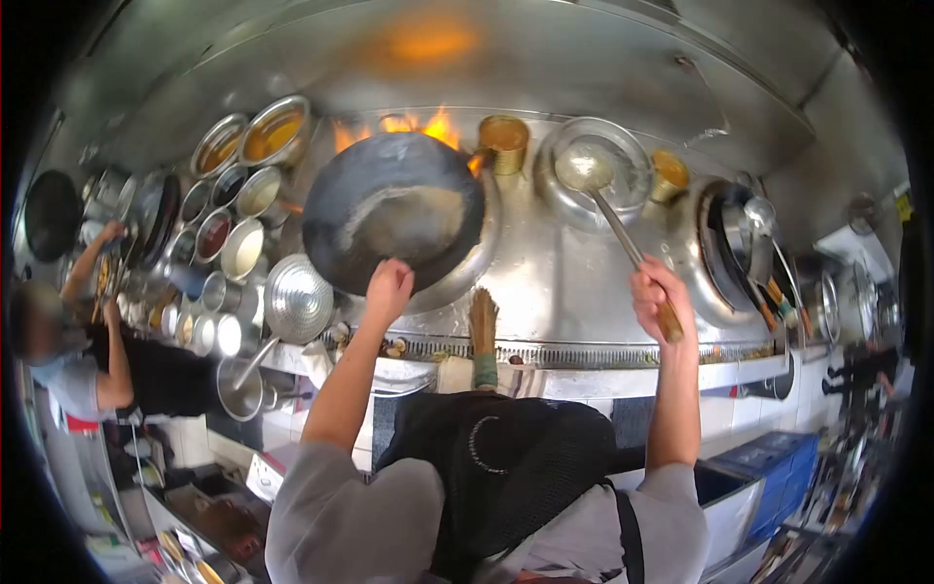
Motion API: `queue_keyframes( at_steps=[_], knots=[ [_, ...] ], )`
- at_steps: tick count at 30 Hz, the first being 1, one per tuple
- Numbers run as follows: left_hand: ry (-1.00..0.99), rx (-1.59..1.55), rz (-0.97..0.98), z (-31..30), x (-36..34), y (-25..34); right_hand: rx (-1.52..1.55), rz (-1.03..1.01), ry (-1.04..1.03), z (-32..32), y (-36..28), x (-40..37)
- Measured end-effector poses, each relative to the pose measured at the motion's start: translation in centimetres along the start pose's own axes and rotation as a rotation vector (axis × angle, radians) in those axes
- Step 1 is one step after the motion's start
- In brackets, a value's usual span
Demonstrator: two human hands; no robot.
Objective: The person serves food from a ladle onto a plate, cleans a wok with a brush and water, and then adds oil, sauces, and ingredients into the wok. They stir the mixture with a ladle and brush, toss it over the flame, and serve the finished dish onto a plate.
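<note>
A large dark wok (pixel 336 209) sits tilted over the burner, with orange flames (pixel 440 127) rising behind its far rim. My left hand (pixel 390 284) is closed at the wok's near rim; the exact grip is partly hidden by the fingers. My right hand (pixel 662 297) is wrapped round the wooden handle of a ladle (pixel 615 222). The ladle's bowl is over a round metal pot (pixel 559 200) to the right of the wok. Between my arms, a bamboo wok brush (pixel 484 326) stands at the front of the metal cooktop (pixel 555 292).
Open tins (pixel 504 141) stand behind the cooktop. On the left are a perforated strainer (pixel 298 297), several bowls of ingredients (pixel 242 247) and two basins (pixel 275 134). More woks and ladles (pixel 761 219) rest at right. Another person (pixel 73 375) works at far left.
</note>
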State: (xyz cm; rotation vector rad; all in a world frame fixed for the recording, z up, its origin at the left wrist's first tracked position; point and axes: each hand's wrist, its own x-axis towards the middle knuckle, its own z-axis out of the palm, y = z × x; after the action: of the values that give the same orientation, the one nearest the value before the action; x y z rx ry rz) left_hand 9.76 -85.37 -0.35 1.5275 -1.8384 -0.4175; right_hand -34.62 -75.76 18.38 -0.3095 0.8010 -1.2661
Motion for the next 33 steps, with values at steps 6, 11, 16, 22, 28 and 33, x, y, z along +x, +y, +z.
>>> queue_keyframes(
  at_steps=[6, 11, 16, 22, 28, 33],
  knots=[
    [-0.125, -0.125, -0.176, 4.4, 9.0, 2.0, -0.254, 0.127, -0.033, 5.0, 3.6, -2.6],
    [-0.323, -0.142, -0.219, 6.4, 11.5, 1.9, -0.423, 0.179, -0.051, 6.5, 8.8, -0.1],
    [-0.223, 0.000, 0.053, 0.0, 3.6, 0.7, -1.283, -0.072, -0.070, 3.5, 15.2, 6.6],
    [-0.073, 0.026, 0.237, -6.1, -6.5, 4.3, -1.156, 0.034, -0.176, 7.2, 24.3, 8.1],
    [0.020, -0.124, 0.151, -8.7, -9.3, 4.8, -0.789, 0.179, -0.329, 11.1, 28.6, 10.6],
    [0.003, -0.112, 0.243, -11.9, -8.9, 3.7, -1.583, -0.205, -0.113, 0.8, 29.7, 11.4]
  ],
)
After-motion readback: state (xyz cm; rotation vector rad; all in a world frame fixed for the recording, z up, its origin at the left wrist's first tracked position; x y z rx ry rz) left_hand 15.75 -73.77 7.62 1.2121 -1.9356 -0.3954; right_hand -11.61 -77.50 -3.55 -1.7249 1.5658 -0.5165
